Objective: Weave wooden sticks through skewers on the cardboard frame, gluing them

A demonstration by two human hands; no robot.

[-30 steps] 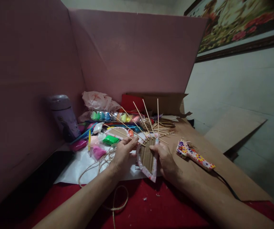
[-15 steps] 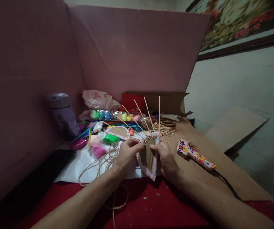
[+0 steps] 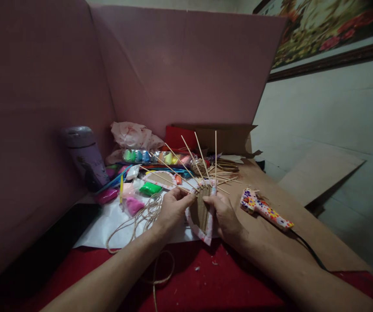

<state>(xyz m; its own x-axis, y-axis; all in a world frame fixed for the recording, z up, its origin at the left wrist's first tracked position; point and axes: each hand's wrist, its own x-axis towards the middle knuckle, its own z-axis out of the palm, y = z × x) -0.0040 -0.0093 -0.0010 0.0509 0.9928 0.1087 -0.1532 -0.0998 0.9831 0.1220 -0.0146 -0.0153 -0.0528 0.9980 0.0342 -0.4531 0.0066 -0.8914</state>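
Between my hands is a small cardboard piece (image 3: 201,213) edged with pink-and-white patterned fabric, narrowing to a point at the bottom. Several thin wooden sticks (image 3: 201,154) fan out from its upper edge. My left hand (image 3: 172,210) pinches the upper left side near the lowest sticks. On the right side, my right hand (image 3: 226,215) grips the piece with its thumb across the front; its other fingers are hidden behind. A length of twine (image 3: 148,215) lies loosely coiled by my left wrist. Behind it rests a second fabric-edged cardboard piece (image 3: 161,179), rounded in shape.
A flower-patterned glue gun (image 3: 266,209) with a black cord lies on the cardboard sheet (image 3: 306,236) at right. Farther back are colourful clay packs (image 3: 150,189), loose sticks (image 3: 227,178) and a folded cardboard (image 3: 228,136). A purple bottle (image 3: 87,160) stands left.
Both hands keep the same hold on the cardboard piece. Everything in view shifts very slightly to the left, and nothing is let go or picked up.
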